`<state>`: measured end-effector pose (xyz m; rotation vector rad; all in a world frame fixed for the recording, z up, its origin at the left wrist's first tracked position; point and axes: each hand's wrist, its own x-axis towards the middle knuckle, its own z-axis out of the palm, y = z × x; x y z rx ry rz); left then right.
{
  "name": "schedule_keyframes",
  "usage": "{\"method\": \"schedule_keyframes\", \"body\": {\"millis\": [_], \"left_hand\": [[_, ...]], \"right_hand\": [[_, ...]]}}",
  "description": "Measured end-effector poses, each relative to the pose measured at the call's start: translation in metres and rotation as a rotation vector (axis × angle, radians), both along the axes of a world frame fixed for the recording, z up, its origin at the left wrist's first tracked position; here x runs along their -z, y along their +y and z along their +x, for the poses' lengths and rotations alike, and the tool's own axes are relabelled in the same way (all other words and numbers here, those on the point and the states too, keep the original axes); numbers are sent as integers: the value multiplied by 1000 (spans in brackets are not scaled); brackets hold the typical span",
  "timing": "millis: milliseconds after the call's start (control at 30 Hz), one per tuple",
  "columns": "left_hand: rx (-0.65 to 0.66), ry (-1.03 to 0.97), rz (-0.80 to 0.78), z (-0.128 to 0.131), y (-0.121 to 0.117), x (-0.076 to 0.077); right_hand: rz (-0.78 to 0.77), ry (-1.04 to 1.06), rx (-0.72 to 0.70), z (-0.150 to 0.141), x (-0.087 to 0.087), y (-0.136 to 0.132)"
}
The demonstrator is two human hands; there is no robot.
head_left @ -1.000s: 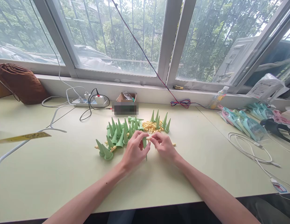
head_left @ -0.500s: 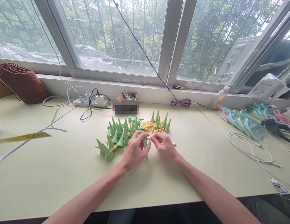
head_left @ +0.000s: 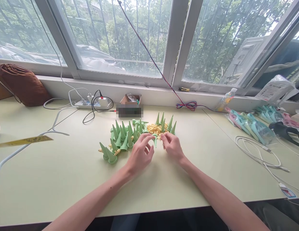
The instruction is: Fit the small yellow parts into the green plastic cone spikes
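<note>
My left hand (head_left: 140,153) has its fingers curled at a green plastic spike (head_left: 155,141), which points downward beside the index fingertip. In a pinch of the thumb and index finger, my right hand (head_left: 172,146) holds a small yellow plastic piece (head_left: 159,137) close to the spike's wide end. Just beyond the hands lies a pile of yellow plastic pieces (head_left: 154,129). Several green spikes (head_left: 124,143) stand in a cluster to the left, and a few of these carry yellow pieces at the base. More green spikes (head_left: 172,128) stand upright right of the pile.
Behind the cluster are a small cardboard box (head_left: 131,98) and a power strip (head_left: 89,104) with cables. A brown drawstring bag (head_left: 24,85) sits far left. On the right are a bottle (head_left: 226,100), bagged pastel plastic items (head_left: 251,126) and a coiled white cable (head_left: 257,154).
The green spike has shifted right, out from the left palm toward the fingertips. My right hand has moved slightly right and its fingers are curled tighter.
</note>
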<state>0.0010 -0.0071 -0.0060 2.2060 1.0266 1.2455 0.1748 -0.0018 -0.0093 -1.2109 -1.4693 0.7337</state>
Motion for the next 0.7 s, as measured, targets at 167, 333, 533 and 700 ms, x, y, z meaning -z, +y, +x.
{"method": "schedule_keyframes", "body": {"millis": [167,333,533,700], "left_hand": [[27,48,4,1,0,1],[4,80,4,0,2,3],[-86,175,4,-1,4,5],[-110,214,24,-3,5,6]], "right_hand": [[-18,-59,-2,-2,3,0],[-29,-107,2,-2,5,2],[-15,-115,-30,-2,6,1],[-31,-145,-131,-5,6,-2]]}}
